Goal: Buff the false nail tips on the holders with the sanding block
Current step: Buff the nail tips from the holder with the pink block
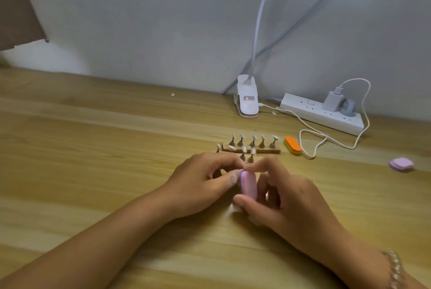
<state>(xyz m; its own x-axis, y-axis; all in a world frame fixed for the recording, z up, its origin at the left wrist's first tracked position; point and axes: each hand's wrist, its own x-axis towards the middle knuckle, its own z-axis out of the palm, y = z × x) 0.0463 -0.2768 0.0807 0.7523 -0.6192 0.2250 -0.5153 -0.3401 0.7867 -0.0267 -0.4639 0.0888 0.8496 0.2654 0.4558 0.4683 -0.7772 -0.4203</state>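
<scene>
My right hand (pixel 279 197) grips a pink oval sanding block (pixel 249 185) between thumb and fingers, held on edge above the wooden table. My left hand (pixel 205 181) has its fingers curled and its thumb against the block's upper left end; what it pinches there is mostly hidden. Just beyond the hands, several false nail tips on small metal holders (pixel 253 142) stand along a brown strip base (pixel 268 151). Two more holders (pixel 247 157) stand in front of the strip, and one (pixel 218 147) stands at its left end.
An orange and yellow sanding block (pixel 292 145) lies right of the strip. A lilac block (pixel 401 164) lies at the far right. A white clip lamp base (pixel 247 101), a power strip (pixel 324 113) with a charger and a looping white cable (pixel 312 146) sit by the wall.
</scene>
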